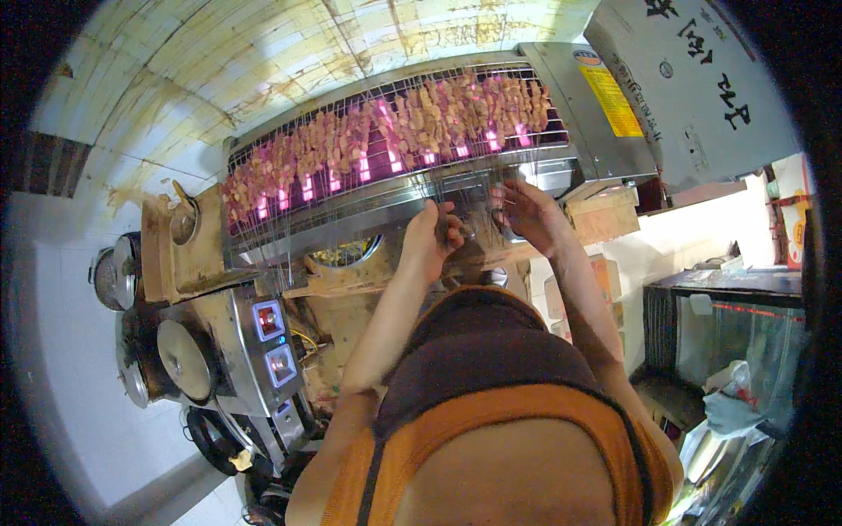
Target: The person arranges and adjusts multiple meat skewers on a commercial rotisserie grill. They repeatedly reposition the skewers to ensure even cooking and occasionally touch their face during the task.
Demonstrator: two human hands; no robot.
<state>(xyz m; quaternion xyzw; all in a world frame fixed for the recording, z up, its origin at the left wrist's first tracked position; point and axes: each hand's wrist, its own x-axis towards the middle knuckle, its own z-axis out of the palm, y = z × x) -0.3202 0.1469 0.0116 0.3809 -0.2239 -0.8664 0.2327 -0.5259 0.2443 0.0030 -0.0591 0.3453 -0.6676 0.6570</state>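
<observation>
A long row of meat skewers (421, 118) lies across the wire rack of a stainless steel grill (381, 197), over glowing pink-violet heating elements. Thin metal skewer ends stick out over the grill's front edge. My left hand (437, 233) is at the front of the grill with its fingers curled near a bunch of these ends; whether it grips any is not clear. To its right, my right hand (523, 210) has its fingers bent around or beside more skewer ends, and its grip is also unclear. The skewer ends between both hands are blurred.
A round metal bowl (348, 253) of yellowish pieces sits below the grill front. Left stand a wooden box (204, 243), a stove unit with lit knobs (250, 348) and lidded pots (184, 358). A large carton (697, 85) bearing writing rests at the right. Stained wall tiles rise behind.
</observation>
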